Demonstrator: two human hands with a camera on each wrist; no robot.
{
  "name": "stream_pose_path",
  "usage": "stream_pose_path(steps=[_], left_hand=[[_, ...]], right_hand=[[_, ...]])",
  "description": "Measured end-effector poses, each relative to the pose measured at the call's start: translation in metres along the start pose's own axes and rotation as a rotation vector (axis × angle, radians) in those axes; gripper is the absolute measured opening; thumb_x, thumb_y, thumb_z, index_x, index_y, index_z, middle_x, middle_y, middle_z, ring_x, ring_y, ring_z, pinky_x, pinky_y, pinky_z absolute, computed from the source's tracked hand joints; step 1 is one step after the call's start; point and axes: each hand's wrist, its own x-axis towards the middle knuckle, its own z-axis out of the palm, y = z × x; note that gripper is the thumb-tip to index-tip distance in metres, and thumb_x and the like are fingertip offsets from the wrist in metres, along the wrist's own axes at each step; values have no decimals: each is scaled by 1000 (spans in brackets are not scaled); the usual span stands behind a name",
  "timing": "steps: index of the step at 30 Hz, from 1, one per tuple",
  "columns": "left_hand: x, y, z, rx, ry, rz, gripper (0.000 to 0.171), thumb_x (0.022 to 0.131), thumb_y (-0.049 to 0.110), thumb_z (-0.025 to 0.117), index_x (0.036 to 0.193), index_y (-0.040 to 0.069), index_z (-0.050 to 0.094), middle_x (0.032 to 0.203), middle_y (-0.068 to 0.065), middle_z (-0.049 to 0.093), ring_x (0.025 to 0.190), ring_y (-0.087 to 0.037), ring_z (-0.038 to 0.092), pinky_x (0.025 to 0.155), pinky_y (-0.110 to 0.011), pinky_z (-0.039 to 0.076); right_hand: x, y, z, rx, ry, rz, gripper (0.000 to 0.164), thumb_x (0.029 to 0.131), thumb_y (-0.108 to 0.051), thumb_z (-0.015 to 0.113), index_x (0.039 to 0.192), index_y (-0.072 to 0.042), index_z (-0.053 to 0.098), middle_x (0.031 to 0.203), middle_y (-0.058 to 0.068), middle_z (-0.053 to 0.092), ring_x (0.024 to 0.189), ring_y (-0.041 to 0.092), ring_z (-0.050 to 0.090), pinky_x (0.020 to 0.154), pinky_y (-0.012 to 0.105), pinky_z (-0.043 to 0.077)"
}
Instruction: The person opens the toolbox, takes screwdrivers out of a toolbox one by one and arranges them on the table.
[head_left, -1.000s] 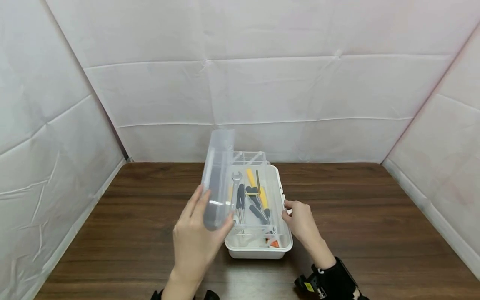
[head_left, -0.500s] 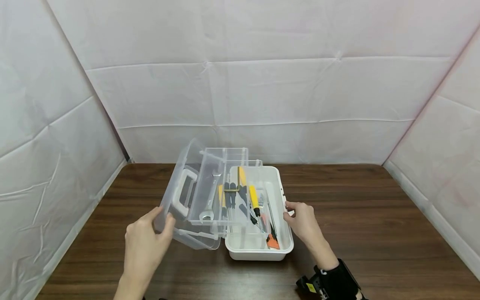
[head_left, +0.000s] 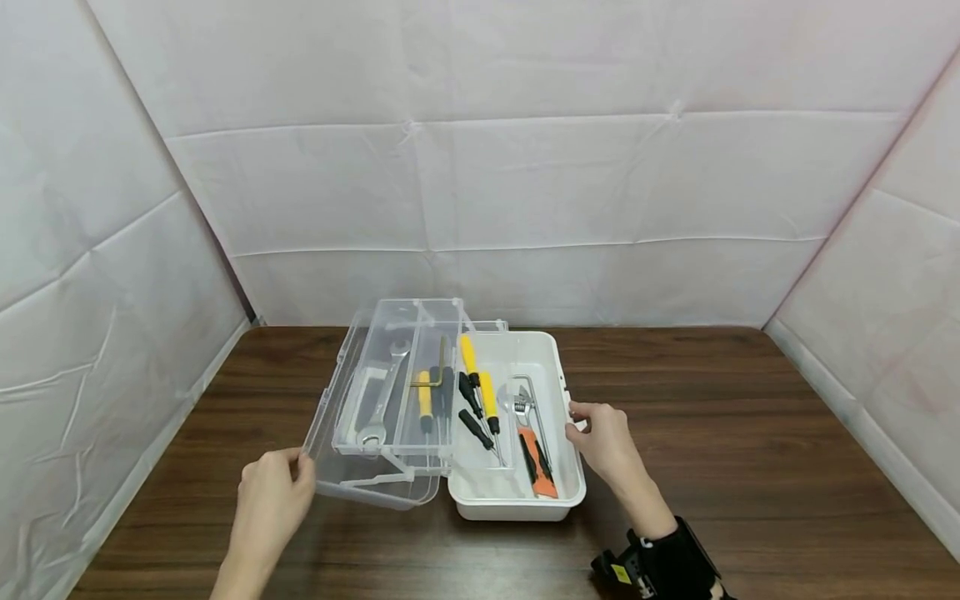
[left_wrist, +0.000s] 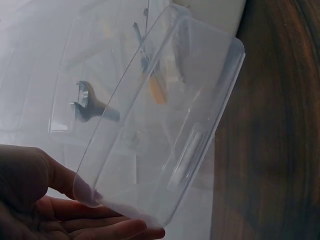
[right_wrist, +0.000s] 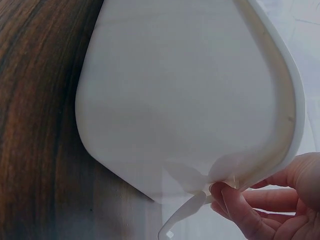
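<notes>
A white toolbox (head_left: 517,507) stands with its clear lid (head_left: 326,471) swung out to the left. My left hand (head_left: 272,504) pinches the lid's near left corner, thumb above and fingers below in the left wrist view. My right hand (head_left: 603,442) grips the box's right rim by a white latch (right_wrist: 184,215). Clear trays (head_left: 390,451) fan out leftward over the lid. They carry an open-ended wrench (head_left: 387,392), a brassy hex key (head_left: 442,358) and a yellow-handled tool (head_left: 425,400). Inside the box lie yellow screwdrivers (head_left: 488,398), black-handled screwdrivers (head_left: 474,427) and an orange-handled adjustable wrench (head_left: 536,458).
The box rests on a dark wooden table (head_left: 750,467), with brown surface showing on both sides. White sheeting (head_left: 525,183) encloses the back and sides. A black wrist strap (head_left: 671,558) with a camera sits on my right forearm.
My left hand has swung the lid left and down, and the clear trays slid left with it, uncovering the tools in the box. The right hand has kept its place at the rim.
</notes>
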Motion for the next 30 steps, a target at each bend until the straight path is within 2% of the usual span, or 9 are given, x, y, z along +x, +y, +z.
stream_pose_path(steps=[4,9,12,15,19,23,26,28,30], left_hand=[[1,-8,3,16,-61,-16,26,80,4,44,82,-8,67,55,-5,50,51,-19,44,44,-31,34],[4,-21,8,39,-111,-24,23,79,3,47,63,1,64,49,-1,44,49,-17,40,43,-30,31],[5,-27,13,44,-140,-20,20,78,1,49,64,-4,63,52,-5,51,50,-18,44,45,-34,36],[7,-32,16,45,-154,-10,17,76,0,50,74,-10,64,61,-12,59,53,-22,49,49,-40,41],[8,-33,16,67,-177,-11,15,72,0,50,64,-4,61,55,-7,53,51,-20,46,47,-38,39],[9,-31,10,107,-208,-20,14,76,5,53,68,-2,63,56,-7,53,50,-19,45,44,-34,36],[11,-27,4,110,-165,-28,21,81,9,54,87,-7,65,73,-19,62,50,-20,48,41,-35,38],[12,-23,0,85,-98,-34,26,84,12,53,96,-9,62,82,-24,62,47,-19,47,39,-34,37],[14,-19,-2,52,-1,-22,29,87,14,50,99,-10,61,87,-26,62,47,-22,48,40,-35,38]], right_hand=[[0,0,1,5,6,2,32,77,3,58,108,11,57,91,19,63,63,17,57,50,27,46],[1,0,3,10,6,5,32,78,2,58,109,11,57,91,19,63,62,16,57,50,25,45],[2,0,5,9,3,6,33,78,2,58,109,11,57,91,18,63,61,15,56,49,25,45],[2,0,5,5,-2,5,33,78,2,58,109,11,57,91,18,63,60,14,55,49,25,44],[1,0,5,0,1,-1,33,78,2,58,109,11,57,90,18,63,59,13,55,48,24,44],[1,0,6,-1,12,-10,32,77,2,58,108,11,58,90,18,63,58,13,55,47,24,44],[1,0,6,3,17,-14,31,77,2,58,108,11,58,90,18,63,56,12,54,47,24,43],[1,1,6,6,18,-13,32,78,2,58,108,11,58,91,18,63,55,12,53,46,24,43],[1,1,6,5,18,-17,32,78,2,58,108,11,58,91,19,63,55,12,52,46,24,42]])
